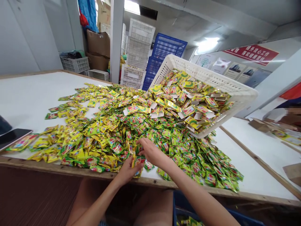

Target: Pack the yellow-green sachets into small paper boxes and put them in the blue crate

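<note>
My left hand (127,172) is closed around a small yellow-and-green carton (139,160) at the table's front edge, its thumb across the front. Just above it, my right hand (151,153) bends its fingers down to the carton's top. Its fingertips are pressed together, and what they hold is partly hidden. Around both hands lies a wide heap of small sachets, mostly yellow on the left (77,138) and green on the right (185,150). Behind them a tilted white basket (235,91) spills open yellow cartons (174,105) onto the heap.
A phone (16,138) lies at the table's left edge. Under the front edge, a blue bin (175,208) holds more cartons. Stacked white crates (138,44) and blue crates (168,47) stand behind the table. Farther right, a person sits by another white tabletop (261,141).
</note>
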`<state>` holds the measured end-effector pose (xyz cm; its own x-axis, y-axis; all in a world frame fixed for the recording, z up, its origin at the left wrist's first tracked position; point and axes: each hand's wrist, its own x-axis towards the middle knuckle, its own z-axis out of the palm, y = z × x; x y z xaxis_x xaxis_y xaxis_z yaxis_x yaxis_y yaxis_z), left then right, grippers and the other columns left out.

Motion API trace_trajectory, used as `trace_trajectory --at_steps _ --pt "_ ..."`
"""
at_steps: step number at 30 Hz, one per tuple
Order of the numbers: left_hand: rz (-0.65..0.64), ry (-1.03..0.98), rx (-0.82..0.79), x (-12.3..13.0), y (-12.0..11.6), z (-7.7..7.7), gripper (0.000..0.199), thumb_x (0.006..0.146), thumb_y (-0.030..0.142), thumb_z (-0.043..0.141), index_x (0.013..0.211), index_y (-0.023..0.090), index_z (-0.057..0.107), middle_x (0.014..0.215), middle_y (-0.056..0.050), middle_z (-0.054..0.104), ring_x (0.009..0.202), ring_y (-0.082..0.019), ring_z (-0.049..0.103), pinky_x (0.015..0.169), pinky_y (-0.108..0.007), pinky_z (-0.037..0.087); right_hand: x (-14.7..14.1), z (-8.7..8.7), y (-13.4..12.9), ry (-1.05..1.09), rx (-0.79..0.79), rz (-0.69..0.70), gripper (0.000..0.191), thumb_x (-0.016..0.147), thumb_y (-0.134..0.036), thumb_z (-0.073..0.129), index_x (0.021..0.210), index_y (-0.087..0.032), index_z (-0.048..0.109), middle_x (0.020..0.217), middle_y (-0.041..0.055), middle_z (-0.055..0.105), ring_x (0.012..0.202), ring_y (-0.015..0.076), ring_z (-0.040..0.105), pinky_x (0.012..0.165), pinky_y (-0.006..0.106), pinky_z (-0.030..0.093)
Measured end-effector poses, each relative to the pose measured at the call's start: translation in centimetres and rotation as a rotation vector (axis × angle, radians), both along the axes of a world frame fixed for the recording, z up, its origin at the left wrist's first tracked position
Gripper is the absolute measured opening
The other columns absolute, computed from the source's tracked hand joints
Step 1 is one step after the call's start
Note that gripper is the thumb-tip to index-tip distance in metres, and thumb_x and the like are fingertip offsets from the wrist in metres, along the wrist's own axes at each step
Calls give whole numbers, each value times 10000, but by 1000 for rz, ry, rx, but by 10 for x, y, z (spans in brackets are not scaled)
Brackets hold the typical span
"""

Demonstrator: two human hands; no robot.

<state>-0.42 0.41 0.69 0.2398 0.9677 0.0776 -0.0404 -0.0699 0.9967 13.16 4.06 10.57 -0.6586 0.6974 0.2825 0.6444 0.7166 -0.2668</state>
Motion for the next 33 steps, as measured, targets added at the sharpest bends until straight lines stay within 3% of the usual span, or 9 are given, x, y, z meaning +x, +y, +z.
trace_trajectory --at_steps 8,14,23,27,33 --pt "-6 -43 4 1 0 1 403 708 380 621 1021 136 552 890 -45 655 802 -197 589 738 -300 461 7 -13 -15 114 1 -44 282 800 -67 472 1064 -161 438 971 90 514 909 204 477 812 353 411" --pt "27 12 54 2 1 -3 372 702 380 627 976 139 556 833 -29 640 772 -187 576 724 -297 459 3 -20 -16 118 90 -152 72 825 -139 498 885 -176 511 824 68 544 801 215 466 723 348 401" --pt "-1 -23 55 1 1 -5 364 682 344 661 957 136 544 845 -23 631 776 -176 569 723 -281 451 1 -36 -19 298 132 -177 58 805 -192 571 846 -195 530 918 65 515 911 221 439 793 361 395" --pt "-2 -45 49 2 1 -5 353 678 328 665 953 138 551 808 -5 627 730 -162 566 691 -270 446 4 -30 -23 350 92 -220 13 818 -217 563 823 -206 557 966 55 507 970 213 431 842 369 368" --pt "41 -65 29 3 1 -3 401 670 332 664 1008 146 558 865 -29 657 781 -182 592 746 -303 461 12 -12 -23 176 105 -306 138 768 -271 624 853 -199 543 977 68 520 926 239 439 789 371 352"
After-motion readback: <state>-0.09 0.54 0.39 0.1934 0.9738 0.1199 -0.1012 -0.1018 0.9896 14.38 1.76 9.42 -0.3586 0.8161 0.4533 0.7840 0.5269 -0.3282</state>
